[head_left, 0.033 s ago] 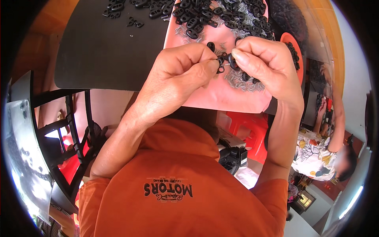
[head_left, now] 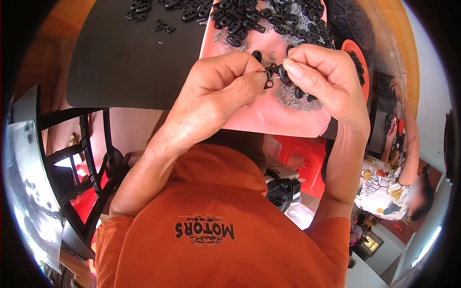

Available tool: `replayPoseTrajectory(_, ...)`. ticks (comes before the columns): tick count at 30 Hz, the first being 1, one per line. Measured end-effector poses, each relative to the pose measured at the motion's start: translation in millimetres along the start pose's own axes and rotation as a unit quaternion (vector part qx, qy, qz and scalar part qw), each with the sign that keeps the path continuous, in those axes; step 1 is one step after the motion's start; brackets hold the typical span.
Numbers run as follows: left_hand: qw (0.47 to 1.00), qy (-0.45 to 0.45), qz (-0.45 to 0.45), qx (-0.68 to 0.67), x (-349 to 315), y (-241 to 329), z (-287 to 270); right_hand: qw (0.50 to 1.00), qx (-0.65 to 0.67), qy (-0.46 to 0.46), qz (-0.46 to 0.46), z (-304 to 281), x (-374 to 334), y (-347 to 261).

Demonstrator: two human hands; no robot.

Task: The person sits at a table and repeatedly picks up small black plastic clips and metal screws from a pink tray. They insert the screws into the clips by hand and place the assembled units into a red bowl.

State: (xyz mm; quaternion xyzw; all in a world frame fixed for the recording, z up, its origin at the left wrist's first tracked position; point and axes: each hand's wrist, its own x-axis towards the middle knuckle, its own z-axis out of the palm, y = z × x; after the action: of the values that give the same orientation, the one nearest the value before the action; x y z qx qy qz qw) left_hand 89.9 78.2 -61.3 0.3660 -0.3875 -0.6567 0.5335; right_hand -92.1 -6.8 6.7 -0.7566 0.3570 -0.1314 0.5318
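Over the pink sheet [head_left: 283, 119], both my hands are pinched and close together. Between thumb and forefinger, my left hand [head_left: 218, 89] grips a small black plastic cord lock part [head_left: 269, 83] with a loop-like opening. My right hand [head_left: 326, 79] pinches a rounded black cord lock body [head_left: 283, 75]. A thin metal spring [head_left: 275, 78] bridges the short gap between the two parts. My fingers partly hide both pieces. Just below my right fingertips lies a heap of small springs [head_left: 300, 102] with a few black parts among them.
A large pile of black cord lock parts [head_left: 235, 29] and springs covers the far side of the sheet. More black parts [head_left: 165, 27] lie on the dark table [head_left: 120, 72]. An orange bowl [head_left: 363, 91] of black parts stands at right. Another person [head_left: 386, 185] is further right.
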Motion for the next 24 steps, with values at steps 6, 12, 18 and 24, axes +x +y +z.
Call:
replayPoseTrajectory(6,1.000,-0.014,-0.011,0.010,12,1,10,1.000,-0.003,0.001,-0.003,-14,-3,2)
replayPoseTrajectory(12,1.000,-0.023,-0.012,0.015,26,-2,20,1.000,-0.004,0.012,-0.018,-29,-4,11)
replayPoseTrajectory(18,1.000,-0.016,-0.007,0.022,37,-5,30,0.999,-0.004,0.032,-0.027,-36,-4,18)
replayPoseTrajectory(24,1.000,-0.018,0.000,0.014,42,-4,34,0.999,-0.008,0.024,-0.030,-41,-5,19)
